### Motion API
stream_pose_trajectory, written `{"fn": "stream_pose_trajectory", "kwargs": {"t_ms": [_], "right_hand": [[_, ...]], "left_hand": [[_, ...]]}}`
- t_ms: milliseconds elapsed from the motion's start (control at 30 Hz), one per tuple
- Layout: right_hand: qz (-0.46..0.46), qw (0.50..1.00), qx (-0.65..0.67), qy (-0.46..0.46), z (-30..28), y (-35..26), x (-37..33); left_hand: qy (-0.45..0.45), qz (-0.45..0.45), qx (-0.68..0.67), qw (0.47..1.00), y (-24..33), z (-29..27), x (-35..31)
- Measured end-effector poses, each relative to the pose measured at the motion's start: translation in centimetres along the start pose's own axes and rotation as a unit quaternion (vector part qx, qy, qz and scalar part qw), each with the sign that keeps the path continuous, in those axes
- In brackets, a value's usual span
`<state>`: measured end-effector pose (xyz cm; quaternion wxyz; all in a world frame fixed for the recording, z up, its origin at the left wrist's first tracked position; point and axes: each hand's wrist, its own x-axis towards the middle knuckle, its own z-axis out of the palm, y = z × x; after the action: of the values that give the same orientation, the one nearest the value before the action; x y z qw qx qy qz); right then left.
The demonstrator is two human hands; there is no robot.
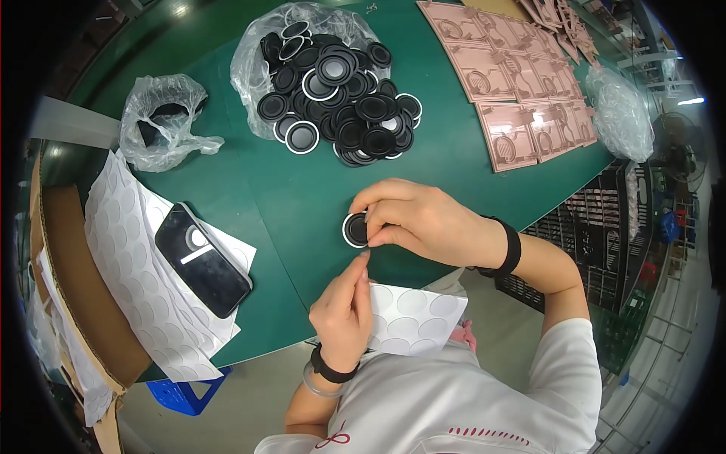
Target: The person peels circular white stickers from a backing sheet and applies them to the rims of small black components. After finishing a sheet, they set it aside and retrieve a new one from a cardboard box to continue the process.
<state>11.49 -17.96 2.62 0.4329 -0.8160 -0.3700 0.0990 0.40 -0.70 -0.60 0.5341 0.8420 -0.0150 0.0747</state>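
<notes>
My right hand (427,223) is closed on the edge of a black disc with a white rim (354,230), its thumb and fingertips pinching it just above the green table. Below it, my left hand (344,310) is closed on a white sheet of round stickers (412,321), which hangs over the table's near edge. The left fingertips point up toward the disc and come close to the right thumb. Whether a loose sticker sits between the fingertips, I cannot make out. Farther off lies a heap of similar black discs (333,113), spilling from a clear plastic bag (246,68).
More sticker sheets (125,250) lie on the left, under a black phone (203,261), beside a cardboard box (83,287). A crumpled plastic bag (162,125) sits behind them. Pink moulded panels (514,91) cover the far right, near a wrapped bundle (620,113). Black crates (597,234) stand right.
</notes>
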Motion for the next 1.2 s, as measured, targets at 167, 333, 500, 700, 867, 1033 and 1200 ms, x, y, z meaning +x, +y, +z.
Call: {"fn": "stream_pose_trajectory", "kwargs": {"t_ms": [167, 333, 500, 700, 867, 1033, 1200], "right_hand": [[0.015, 1.0, 0.006, 0.001, 0.2, -0.2, 0.0], [0.019, 1.0, 0.001, -0.004, 0.3, -0.2, 0.1], [0.022, 1.0, -0.001, 0.007, -0.4, -0.5, 0.3], [0.193, 0.944, 0.193, 0.185, -4.1, 2.1, 2.1], [0.069, 0.949, -0.11, 0.287, -5.9, 0.2, 0.6], [0.238, 0.949, -0.043, 0.203, -4.2, -5.6, -5.9], [0.277, 0.924, -0.022, 0.261, 0.5, -7.0, -12.3]], "left_hand": [[-0.003, -0.002, 0.022, 1.0, 0.3, -0.2, 0.0], [-0.012, -0.009, 0.037, 0.999, 0.4, -0.4, 0.1], [-0.001, -0.003, 0.035, 0.999, 0.6, -0.2, 0.7], [0.041, 0.045, -0.003, 0.998, 0.3, 0.4, 0.5], [0.069, -0.049, -0.068, 0.994, -0.4, 0.3, -0.6], [0.1, -0.086, -0.113, 0.985, -0.5, 0.3, -0.8], [0.085, -0.095, -0.116, 0.985, -0.2, 0.3, -0.6]]}}
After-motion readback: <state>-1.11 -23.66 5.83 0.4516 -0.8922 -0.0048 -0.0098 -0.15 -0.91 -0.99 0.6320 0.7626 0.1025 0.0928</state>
